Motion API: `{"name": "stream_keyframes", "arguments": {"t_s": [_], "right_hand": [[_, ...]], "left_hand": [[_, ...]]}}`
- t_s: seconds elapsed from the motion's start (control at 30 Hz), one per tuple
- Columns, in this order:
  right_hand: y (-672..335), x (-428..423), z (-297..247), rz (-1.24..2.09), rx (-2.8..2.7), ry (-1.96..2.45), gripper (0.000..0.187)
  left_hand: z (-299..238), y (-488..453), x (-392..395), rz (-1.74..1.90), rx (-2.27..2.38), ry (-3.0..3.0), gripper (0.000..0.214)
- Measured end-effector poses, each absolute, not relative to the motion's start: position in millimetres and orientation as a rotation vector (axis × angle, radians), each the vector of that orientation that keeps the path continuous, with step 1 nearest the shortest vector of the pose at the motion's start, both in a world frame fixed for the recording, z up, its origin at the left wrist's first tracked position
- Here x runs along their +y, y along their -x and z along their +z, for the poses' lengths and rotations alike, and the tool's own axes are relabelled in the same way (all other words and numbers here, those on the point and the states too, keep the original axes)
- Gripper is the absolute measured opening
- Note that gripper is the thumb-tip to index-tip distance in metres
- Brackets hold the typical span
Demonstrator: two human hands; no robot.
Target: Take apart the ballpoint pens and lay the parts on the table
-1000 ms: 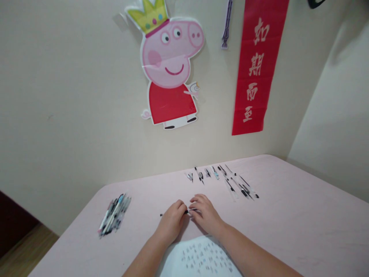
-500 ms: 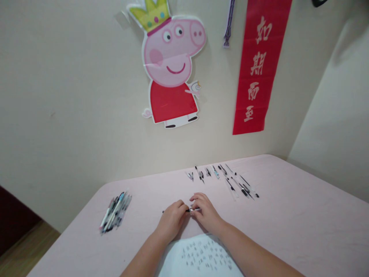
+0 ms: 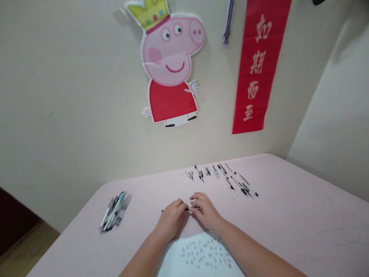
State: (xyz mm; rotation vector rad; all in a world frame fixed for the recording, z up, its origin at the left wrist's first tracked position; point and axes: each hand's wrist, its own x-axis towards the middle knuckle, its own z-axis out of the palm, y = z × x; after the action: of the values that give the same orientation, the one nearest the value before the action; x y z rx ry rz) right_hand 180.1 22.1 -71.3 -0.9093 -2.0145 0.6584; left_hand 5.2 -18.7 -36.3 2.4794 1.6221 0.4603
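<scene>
My left hand [image 3: 172, 216] is closed around a thin dark pen [image 3: 188, 209]. The pen's black tip pokes out on the left side of that hand, and its other end spans the gap to my right hand [image 3: 205, 211]. There the thumb and fingers of my right hand pinch the lighter, clear-looking end, while its index finger is raised and bent. Both hands rest low over the pink-covered table [image 3: 259, 234]. Much of the pen is hidden inside my left hand.
To the left lies a bundle of pens [image 3: 115, 211]. Several groups of pen parts [image 3: 243, 188] are spread toward the back right, by small clips and caps [image 3: 200, 174]. A white sheet-like surface with dark marks [image 3: 206, 254] is between my forearms. The wall [image 3: 72, 115] stands behind.
Both hands keep the same hold on the pen, with barely any movement. The whole view has shifted very slightly.
</scene>
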Motion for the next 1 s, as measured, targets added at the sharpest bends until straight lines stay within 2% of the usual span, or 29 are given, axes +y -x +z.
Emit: {"name": "stream_keyframes", "arguments": {"t_s": [0.17, 0.3, 1.0], "right_hand": [[-178, 24, -77, 0.629, -1.956, 0.896, 0.024], [-177, 23, -75, 0.645, -1.988, 0.915, 0.012], [-181, 29, -81, 0.618, -1.903, 1.044, 0.022]], "left_hand": [[-37, -4, -19, 0.472, 1.621, -2.483, 0.021], [-39, -3, -19, 0.455, 1.613, -2.496, 0.022], [-46, 13, -10, 0.609, 1.684, -2.453, 0.022]]}}
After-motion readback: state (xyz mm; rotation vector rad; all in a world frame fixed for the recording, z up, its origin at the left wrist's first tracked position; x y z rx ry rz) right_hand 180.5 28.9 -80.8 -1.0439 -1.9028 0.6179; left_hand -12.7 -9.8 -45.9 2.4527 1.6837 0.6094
